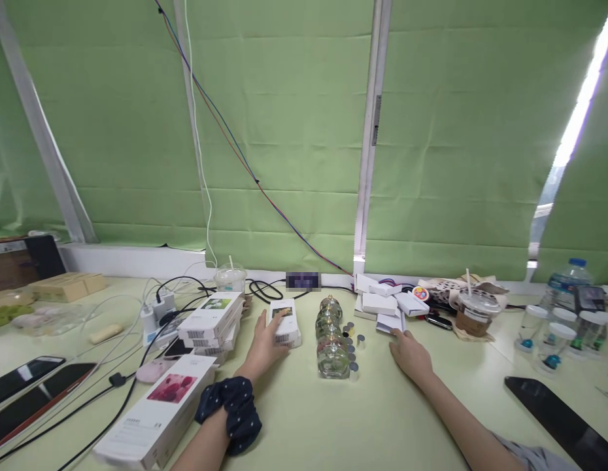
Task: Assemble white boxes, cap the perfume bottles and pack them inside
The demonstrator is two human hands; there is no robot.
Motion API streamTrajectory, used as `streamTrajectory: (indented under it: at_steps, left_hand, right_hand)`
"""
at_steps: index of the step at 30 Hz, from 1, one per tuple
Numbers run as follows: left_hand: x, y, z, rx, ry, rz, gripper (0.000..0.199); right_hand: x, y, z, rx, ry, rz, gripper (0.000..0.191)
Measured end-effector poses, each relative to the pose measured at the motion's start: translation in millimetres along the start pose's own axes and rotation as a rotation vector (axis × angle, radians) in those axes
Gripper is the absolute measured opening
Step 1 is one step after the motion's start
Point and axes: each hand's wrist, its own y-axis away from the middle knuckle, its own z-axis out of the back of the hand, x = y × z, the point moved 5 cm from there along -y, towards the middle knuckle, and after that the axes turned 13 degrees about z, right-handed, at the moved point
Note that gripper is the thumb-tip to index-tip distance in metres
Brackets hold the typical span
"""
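My left hand (265, 345) lies against a small white box (288, 331) with a picture on its lid, fingers over its left side and thumb at its near end. My right hand (410, 354) has its fingertips closed at the near edge of a folded white paper (391, 322), in front of a loose white pile (379, 303). Between my hands stands a row of clear glass jars (333, 361) with metallic parts at the far end. Several small grey discs (352, 358) lie along the row's right side.
At left are stacked white boxes (209, 318), a long white box (157, 418), cables, a charger (158, 313) and phones (36, 405). At right are an iced drink cup (475, 315), lidded clear jars (554, 347), a water bottle (573, 278) and a black slab (561, 415).
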Motion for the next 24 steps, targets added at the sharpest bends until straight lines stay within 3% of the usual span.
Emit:
streamTrajectory:
  at_steps: [3,6,8,10,14,16,18,20,24]
  left_hand:
    - [-14,22,11.4,0.009,-0.102,-0.028,0.076]
    - [-24,62,34.0,0.009,-0.261,-0.152,0.060]
    - [-17,89,54.6,-0.015,-0.431,-0.238,0.056]
    - [5,107,79.7,-0.070,-0.571,-0.237,0.058]
    - [67,114,131.7,-0.306,-0.815,-0.073,0.067]
    - [94,111,147.4,-0.327,-0.891,0.081,0.066]
    - [110,109,153.7,-0.270,-0.911,0.204,0.064]
    - [114,110,154.6,-0.212,-0.894,0.257,0.063]
    - [97,117,155.7,-0.174,-0.803,0.253,0.065]
  right_hand:
    - [-3,0,2,-0.023,-0.020,-0.017,0.032]
    - [-5,1,6,-0.051,-0.042,-0.044,0.025]
    - [-5,2,11,-0.074,-0.051,-0.061,0.021]
    - [-4,4,18,-0.108,-0.043,-0.081,0.023]
    - [1,8,30,-0.209,0.005,-0.138,0.026]
    - [3,9,30,-0.238,0.011,-0.150,0.034]
    - [4,7,23,-0.200,-0.013,-0.127,0.042]
    - [3,6,13,-0.121,-0.050,-0.089,0.044]
    - [-2,4,5,-0.062,-0.071,-0.083,0.047]
